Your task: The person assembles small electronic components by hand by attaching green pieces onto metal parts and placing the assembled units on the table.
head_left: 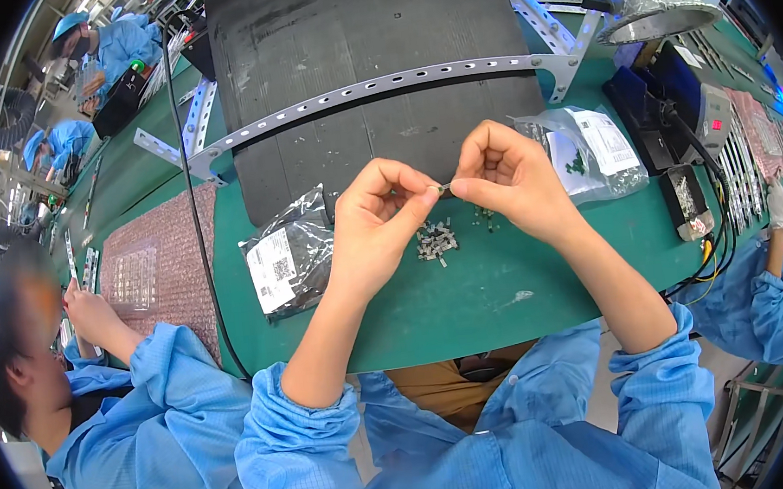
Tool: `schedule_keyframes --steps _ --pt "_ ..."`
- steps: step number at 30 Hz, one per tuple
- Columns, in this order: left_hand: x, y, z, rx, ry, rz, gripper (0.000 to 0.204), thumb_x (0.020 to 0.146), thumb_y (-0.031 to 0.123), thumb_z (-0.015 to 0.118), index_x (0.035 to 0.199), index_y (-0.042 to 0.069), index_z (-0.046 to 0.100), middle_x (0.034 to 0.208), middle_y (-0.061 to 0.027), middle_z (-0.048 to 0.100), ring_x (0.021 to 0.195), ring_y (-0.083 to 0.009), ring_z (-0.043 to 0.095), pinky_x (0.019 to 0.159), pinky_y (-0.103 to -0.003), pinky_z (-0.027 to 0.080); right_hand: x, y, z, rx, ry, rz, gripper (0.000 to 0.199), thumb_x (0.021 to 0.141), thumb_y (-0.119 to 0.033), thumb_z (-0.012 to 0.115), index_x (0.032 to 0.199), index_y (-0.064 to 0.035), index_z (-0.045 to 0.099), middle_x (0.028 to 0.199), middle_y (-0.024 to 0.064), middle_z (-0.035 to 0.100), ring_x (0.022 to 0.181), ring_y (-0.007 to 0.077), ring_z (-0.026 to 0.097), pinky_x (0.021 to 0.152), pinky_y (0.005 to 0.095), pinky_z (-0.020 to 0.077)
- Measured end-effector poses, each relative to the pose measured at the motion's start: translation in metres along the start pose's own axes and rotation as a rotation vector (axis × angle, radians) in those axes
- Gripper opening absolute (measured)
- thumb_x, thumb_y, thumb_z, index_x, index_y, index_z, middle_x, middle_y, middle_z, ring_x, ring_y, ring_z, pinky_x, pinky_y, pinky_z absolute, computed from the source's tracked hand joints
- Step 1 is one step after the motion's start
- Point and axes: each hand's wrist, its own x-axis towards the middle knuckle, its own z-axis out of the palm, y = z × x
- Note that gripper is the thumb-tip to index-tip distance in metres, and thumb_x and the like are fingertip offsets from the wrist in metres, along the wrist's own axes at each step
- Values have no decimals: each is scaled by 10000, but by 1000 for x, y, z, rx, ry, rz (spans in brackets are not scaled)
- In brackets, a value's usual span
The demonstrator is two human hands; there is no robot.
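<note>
My left hand (380, 216) and my right hand (517, 185) meet above the green table, thumb and forefinger of each pinched together. Between the fingertips is a tiny greenish part (443, 188), mostly covered by the fingers and too small to name. Both hands appear to grip it from opposite sides. Just below them on the table lies a pile of small silvery-white parts (436, 241). A looser scatter of tiny green pieces (486, 216) sits to its right, under my right hand.
A dark labelled bag (304, 252) lies left of my left forearm, a clear bag (582, 186) right of my right hand. A slotted metal bar (369, 88) crosses the black board (298, 29) ahead. A black cable (195, 215) runs down the left. Co-workers (147, 433) sit on both sides.
</note>
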Motion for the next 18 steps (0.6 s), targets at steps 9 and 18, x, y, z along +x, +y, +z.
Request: schedule_keyframes --steps 9,18 --pt "1 -1 -1 -15 -13 -6 107 811 5 620 846 34 522 865 -45 588 814 -93 550 752 -231 455 0 0 1 -6 -4 4 182 751 -33 657 824 -62 493 763 -17 526 687 35 501 600 179 402" --pt "0 -6 -1 73 -6 24 91 801 3 620 838 32 542 854 -24 578 797 -80 542 719 -221 443 -1 0 3 -125 10 11 161 760 -18 650 818 -49 503 756 -14 530 687 38 511 610 183 424"
